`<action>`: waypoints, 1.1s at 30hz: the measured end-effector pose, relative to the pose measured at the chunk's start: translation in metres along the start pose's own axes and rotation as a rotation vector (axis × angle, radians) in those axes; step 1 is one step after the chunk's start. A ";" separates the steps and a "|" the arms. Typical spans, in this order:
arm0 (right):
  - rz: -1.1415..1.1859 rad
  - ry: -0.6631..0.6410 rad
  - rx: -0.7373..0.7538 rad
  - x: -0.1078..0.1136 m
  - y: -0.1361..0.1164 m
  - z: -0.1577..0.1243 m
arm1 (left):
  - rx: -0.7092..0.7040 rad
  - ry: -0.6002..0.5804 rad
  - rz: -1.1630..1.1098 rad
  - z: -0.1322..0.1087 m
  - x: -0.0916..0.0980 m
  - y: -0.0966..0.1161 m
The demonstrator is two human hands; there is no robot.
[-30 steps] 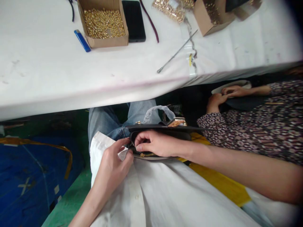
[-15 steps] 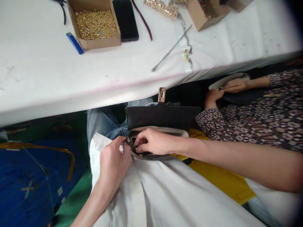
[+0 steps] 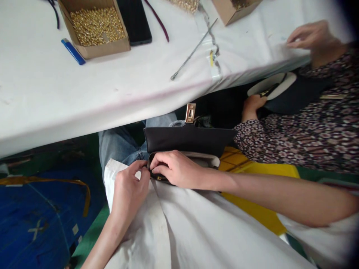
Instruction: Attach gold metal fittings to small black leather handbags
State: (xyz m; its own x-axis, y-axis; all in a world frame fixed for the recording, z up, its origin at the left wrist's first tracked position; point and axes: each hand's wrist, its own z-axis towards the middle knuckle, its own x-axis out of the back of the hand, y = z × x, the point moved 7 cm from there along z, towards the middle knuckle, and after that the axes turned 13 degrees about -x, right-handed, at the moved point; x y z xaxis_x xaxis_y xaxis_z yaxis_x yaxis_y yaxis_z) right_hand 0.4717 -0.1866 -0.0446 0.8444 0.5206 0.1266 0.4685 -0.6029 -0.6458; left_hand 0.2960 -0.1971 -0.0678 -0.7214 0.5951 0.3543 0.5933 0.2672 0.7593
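Black handbag (image 3: pixel 192 143), pale-lined, its flap (image 3: pixel 174 136) raised beyond my grip and tipped with a gold clasp (image 3: pixel 190 113), sits under my right hand (image 3: pixel 179 171), curled inside, hold unclear; my left hand (image 3: pixel 131 186) pinches its end.

One camera is sitting on the person's head and is looking forward and down, so the person's white shirt (image 3: pixel 193 228) is filling the bottom middle and the left hand (image 3: pixel 130 186) and right hand (image 3: pixel 181 170) are showing up close, below the middle, at a black handbag (image 3: pixel 182 139). Farther off, the white tabletop (image 3: pixel 120 74) is stretching across the upper part, and the top edge is cutting off a cardboard box (image 3: pixel 108 49). It is also catching a co-worker's flowered top (image 3: pixel 283 138) on the right and a blue bundle (image 3: pixel 28 228) low on the left.
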 end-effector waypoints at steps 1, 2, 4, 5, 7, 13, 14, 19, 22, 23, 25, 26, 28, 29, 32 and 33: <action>0.012 0.027 0.010 -0.002 0.000 -0.001 | -0.007 -0.006 -0.027 0.001 0.000 0.000; 0.021 0.047 0.009 -0.004 0.001 -0.002 | -0.013 -0.015 -0.057 0.002 0.000 0.000; 0.039 0.070 -0.030 -0.007 0.007 -0.004 | -0.013 -0.032 -0.101 0.003 0.000 0.000; 0.048 0.065 -0.057 -0.009 0.010 -0.004 | -0.010 -0.035 -0.111 0.003 0.000 -0.001; 0.063 0.026 -0.107 -0.010 0.017 -0.003 | -0.006 -0.034 -0.120 0.003 -0.001 -0.002; 0.047 0.051 -0.185 -0.006 0.027 -0.004 | 0.001 -0.025 -0.119 0.003 -0.004 -0.004; 0.047 0.080 -0.176 -0.005 0.026 -0.005 | 0.000 -0.024 -0.119 0.003 -0.004 -0.004; 0.102 0.176 -0.020 -0.008 0.018 -0.016 | 0.005 -0.022 -0.119 0.002 -0.003 -0.003; 0.129 0.221 0.074 -0.011 0.016 -0.019 | -0.018 -0.038 -0.090 0.003 -0.001 0.001; 0.139 0.230 0.097 -0.013 0.016 -0.020 | -0.025 -0.044 -0.085 0.004 0.000 0.002; 0.157 0.246 0.135 -0.014 0.016 -0.020 | -0.037 -0.052 -0.080 0.005 0.001 0.002; 0.165 0.255 0.150 -0.015 0.016 -0.020 | -0.044 -0.055 -0.079 0.006 0.001 0.002; 0.174 0.270 0.168 -0.016 0.017 -0.021 | -0.064 -0.059 -0.075 0.008 0.002 0.002; 0.174 0.276 0.170 -0.016 0.018 -0.021 | -0.073 -0.062 -0.073 0.008 0.002 0.002; 0.141 0.270 0.135 -0.019 0.023 -0.021 | -0.080 -0.082 -0.078 0.008 0.002 0.003; 0.116 0.276 0.098 -0.020 0.026 -0.022 | -0.083 -0.091 -0.082 0.008 0.002 0.003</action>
State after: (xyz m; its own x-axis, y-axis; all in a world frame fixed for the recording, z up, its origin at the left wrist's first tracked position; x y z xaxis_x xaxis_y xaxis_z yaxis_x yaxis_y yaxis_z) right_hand 0.4727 -0.2260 -0.0477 0.9355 0.2600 0.2392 0.3494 -0.5803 -0.7356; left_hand 0.2995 -0.1892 -0.0689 -0.7289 0.6407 0.2412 0.4994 0.2566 0.8275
